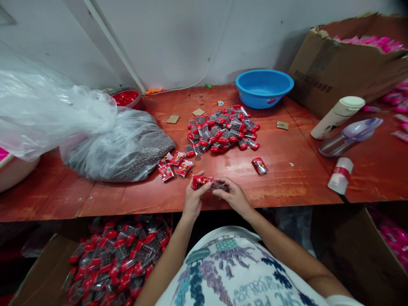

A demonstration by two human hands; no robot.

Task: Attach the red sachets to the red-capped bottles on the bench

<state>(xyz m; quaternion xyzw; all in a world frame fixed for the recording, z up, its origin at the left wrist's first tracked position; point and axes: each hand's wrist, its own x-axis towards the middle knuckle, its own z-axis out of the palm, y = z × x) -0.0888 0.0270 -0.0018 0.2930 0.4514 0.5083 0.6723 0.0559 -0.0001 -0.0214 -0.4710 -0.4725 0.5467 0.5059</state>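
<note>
Near the table's front edge, my left hand (193,199) is closed on a red printed packet (200,182). Close beside it, the fingers of my right hand (236,196) pinch a small clear case with dark contents (218,186), which meets the packet; whether it is partly inside cannot be made out. Several similar red packets (166,172) lie just left of my hands, and a single packet (259,166) lies to the right. Beyond my hands is a heap of small clear cases with red caps and dark contents (223,129).
A tied clear plastic bag of dark pieces (127,144) sits at left, before a bowl of red parts (135,103). A blue basin (264,91), a cardboard box (338,72) and two bottles (338,117) (349,138) stand right. Below the table, a box holds red-capped cases (117,255).
</note>
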